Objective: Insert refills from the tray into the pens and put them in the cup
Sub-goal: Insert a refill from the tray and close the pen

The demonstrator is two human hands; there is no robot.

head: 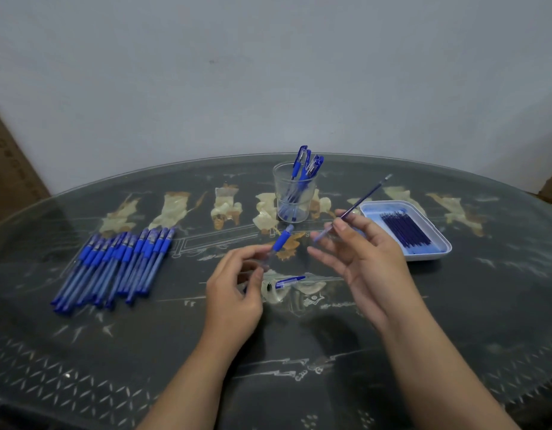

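Nearest the camera, two bare forearms reach in over the counter point(454, 305), a sheet of glass lying on a dark, pale-patterned surface. The left hand point(234, 287) has its fingers curled, pinching a pen barrel point(281, 240). This is a clear plastic tube with a blue rubbery grip sleeve, its open end pointing up and away. The right hand point(361, 252) pinches one refill point(361, 197) between thumb and forefinger, its other fingers spread loosely. The refill is a thin, dark blue rod slanting up to the right, and its paler lower end is aimed toward the barrel but well short of it. The refill is judged not yet inserted.

Between the hands a loose cap point(288, 282), clear with a blue clip, lies flat on the glass. It probably belongs to the pen in hand.

To the left, a row of pens point(119, 265) lies side by side, touching, with blue grips and translucent barrels. Whether they have refills inside cannot be told. To the right, a shallow pale tray point(423, 258) with rounded corners holds a bundle of spare refills point(405, 232).

Farther back stands the cup point(295, 197), clear ribbed plastic, holding a few capped pens point(305, 169) that lean on its rim. With so few pens in the cup and so many in the row, the task seems to be in its early part.
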